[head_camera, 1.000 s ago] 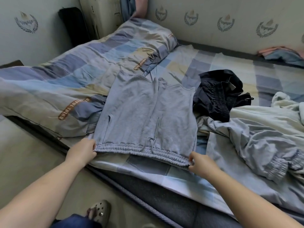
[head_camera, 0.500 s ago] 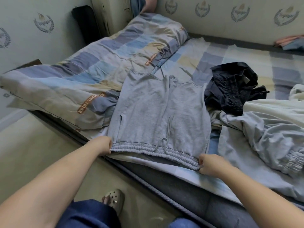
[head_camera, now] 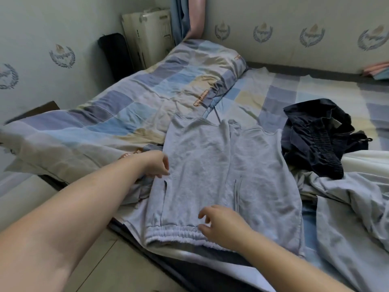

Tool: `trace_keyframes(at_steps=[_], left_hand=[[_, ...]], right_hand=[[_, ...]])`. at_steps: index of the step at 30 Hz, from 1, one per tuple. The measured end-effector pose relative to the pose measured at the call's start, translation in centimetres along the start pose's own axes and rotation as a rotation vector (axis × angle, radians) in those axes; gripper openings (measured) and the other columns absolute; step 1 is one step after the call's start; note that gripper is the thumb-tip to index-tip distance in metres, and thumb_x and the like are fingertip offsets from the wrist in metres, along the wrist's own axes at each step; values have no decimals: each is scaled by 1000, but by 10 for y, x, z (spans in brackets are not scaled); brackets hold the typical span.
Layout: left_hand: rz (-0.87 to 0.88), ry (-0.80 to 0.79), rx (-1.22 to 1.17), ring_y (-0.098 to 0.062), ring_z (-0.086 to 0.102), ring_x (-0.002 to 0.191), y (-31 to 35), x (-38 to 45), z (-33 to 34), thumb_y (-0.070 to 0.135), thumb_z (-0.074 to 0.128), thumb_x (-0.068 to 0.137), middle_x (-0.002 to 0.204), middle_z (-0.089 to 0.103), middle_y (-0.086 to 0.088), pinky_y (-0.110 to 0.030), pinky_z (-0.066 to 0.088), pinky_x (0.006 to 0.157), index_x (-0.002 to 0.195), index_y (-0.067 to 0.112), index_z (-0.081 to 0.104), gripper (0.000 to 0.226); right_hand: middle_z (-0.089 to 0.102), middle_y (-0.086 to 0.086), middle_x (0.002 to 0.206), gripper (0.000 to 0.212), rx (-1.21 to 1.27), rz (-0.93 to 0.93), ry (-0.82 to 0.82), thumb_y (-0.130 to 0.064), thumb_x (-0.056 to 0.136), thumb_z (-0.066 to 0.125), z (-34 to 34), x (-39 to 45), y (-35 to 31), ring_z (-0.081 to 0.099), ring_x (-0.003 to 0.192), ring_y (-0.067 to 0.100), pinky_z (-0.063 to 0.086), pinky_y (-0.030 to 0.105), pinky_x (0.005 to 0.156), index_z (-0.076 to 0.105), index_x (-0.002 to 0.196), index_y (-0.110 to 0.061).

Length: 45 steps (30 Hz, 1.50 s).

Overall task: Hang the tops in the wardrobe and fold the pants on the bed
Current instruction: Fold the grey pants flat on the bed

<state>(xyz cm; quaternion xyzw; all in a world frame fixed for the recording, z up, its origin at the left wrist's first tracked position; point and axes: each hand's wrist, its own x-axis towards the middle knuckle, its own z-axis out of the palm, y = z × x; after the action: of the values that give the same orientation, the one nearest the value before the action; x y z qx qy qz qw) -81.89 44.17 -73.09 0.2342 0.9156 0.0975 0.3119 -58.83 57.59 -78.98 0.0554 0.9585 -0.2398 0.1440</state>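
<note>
Light grey sweatpants (head_camera: pixel 210 165) lie flat on the bed (head_camera: pixel 263 91), legs doubled back, with the elastic waistband toward me at the mattress edge. My left hand (head_camera: pixel 156 164) rests at the left side edge of the pants, fingers loosely bent on the fabric. Over the middle of the waistband, my right hand (head_camera: pixel 219 224) has relaxed, spread fingers and holds nothing. A crumpled dark navy pair of pants (head_camera: pixel 315 140) lies just right of the grey ones. A grey garment with an elastic cuff (head_camera: pixel 347 197) and a cream garment (head_camera: pixel 370 161) sprawl at the right.
A checked blue and beige duvet (head_camera: pixel 126 106) is bunched on the bed's left half. A white radiator (head_camera: pixel 151 32) and a black object (head_camera: pixel 113 53) stand against the far wall. Folded pink and blue cloth (head_camera: pixel 376 70) sits at the far right. The floor lies below left.
Both hands let go of the waistband corners. My left hand moved up along the left edge of the pants; my right hand moved left to the middle of the waistband.
</note>
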Motion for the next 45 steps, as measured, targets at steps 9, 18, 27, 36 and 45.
trace_keyframes(at_steps=[9, 18, 27, 36, 45], left_hand=[[74, 378, 147, -23, 60, 102, -11, 102, -15, 25, 60, 91, 111, 66, -6, -29, 46, 83, 108, 15, 63, 21], [-5, 471, 251, -28, 60, 100, -9, 179, -17, 48, 59, 87, 108, 64, -6, -31, 43, 74, 98, 19, 61, 31], [-48, 380, -29, -21, 64, 80, -7, 212, -17, 43, 71, 80, 69, 63, 2, -26, 44, 68, 65, 19, 58, 31], [-115, 509, -653, -32, 66, 92, -37, 205, -44, 28, 69, 85, 84, 66, -13, -44, 55, 85, 70, 13, 57, 24], [19, 452, -1200, -16, 59, 70, -22, 183, -84, -7, 44, 93, 82, 61, -6, -20, 51, 50, 79, 14, 59, 29]], right_hand=[[48, 4, 128, 52, 84, -127, -55, -37, 93, 46, 41, 84, -54, 51, 113, 29, 42, 36, 87, 33, 143, -32], [34, 21, 130, 34, 90, -50, -120, -27, 101, 31, 56, 126, -88, 49, 110, 35, 28, 33, 67, 33, 132, -12], [49, 21, 126, 16, 228, 51, -286, -28, 100, 36, 59, 144, -83, 52, 115, 33, 38, 42, 82, 36, 112, -18], [58, -16, 67, 21, 756, 37, 62, -41, 76, 69, 36, 109, -74, 52, 64, -8, 43, 11, 73, 50, 83, -36], [60, -10, 66, 36, 883, 84, -122, -37, 74, 77, -3, 93, -81, 55, 61, -5, 38, 5, 59, 55, 99, -24]])
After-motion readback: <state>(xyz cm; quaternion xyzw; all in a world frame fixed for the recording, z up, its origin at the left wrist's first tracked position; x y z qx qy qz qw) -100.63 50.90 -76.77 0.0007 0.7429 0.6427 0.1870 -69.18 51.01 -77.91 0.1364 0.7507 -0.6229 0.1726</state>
